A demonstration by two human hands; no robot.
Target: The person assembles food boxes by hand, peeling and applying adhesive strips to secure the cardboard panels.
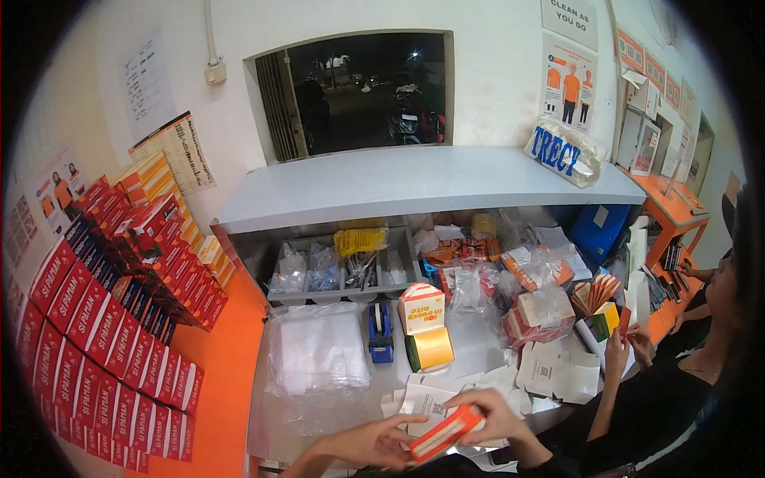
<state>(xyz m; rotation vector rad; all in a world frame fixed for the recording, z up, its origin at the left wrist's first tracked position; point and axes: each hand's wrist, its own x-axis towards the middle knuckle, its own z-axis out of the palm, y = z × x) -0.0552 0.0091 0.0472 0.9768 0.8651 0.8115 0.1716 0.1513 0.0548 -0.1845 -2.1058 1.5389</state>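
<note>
My right hand (496, 421) grips a small red-and-white carton box (448, 435) by its upper right end, slightly blurred. At the box's left end is my left hand (373, 443), its thumb above and fingers below, touching the carton. The box is tilted above the near edge of the counter. Flat unfolded white cartons (430, 398) lie just beyond my hands. Farther back stands an open yellow-and-white food box (426, 327). A blue tape dispenser (381, 333) sits left of it, beside a stack of clear plastic bags (319, 347).
Red boxes (103, 358) are stacked high on the orange table at left. A grey divided tray (343, 296) holds packets under the raised shelf (414, 179). Plastic-wrapped carton bundles (539, 317) lie at right. A co-worker's hands (625, 342) hold a red piece beside more flat cartons (558, 373).
</note>
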